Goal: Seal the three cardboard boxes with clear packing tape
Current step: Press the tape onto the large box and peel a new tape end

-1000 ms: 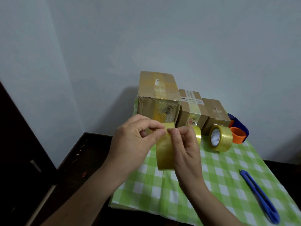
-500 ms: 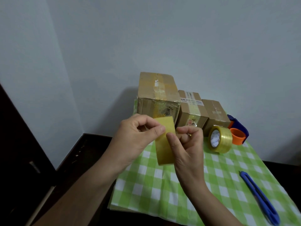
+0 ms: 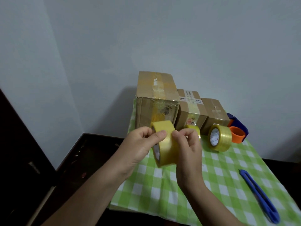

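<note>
Three cardboard boxes stand in a row against the wall: a tall one (image 3: 155,98), a middle one (image 3: 190,108) with a white label, and a small one (image 3: 213,113). Above the green checked cloth (image 3: 211,173) I hold a roll of yellowish clear tape (image 3: 166,147) between both hands. My left hand (image 3: 140,147) grips its left side, thumb on the outer band. My right hand (image 3: 187,144) pinches the band from the right with thumb and forefinger. A second tape roll (image 3: 219,137) stands in front of the small box, and a third roll (image 3: 194,129) peeks out behind my right hand.
A blue and orange tape dispenser (image 3: 237,129) sits at the back right by the wall. A blue utility knife (image 3: 259,196) lies on the cloth at the right. Dark tabletop (image 3: 81,160) lies left of the cloth, which ends near the front edge.
The roll has turned in my hands: earlier it showed its flat outer band, now its open side faces left. Both hands rose slightly and stay on the roll.
</note>
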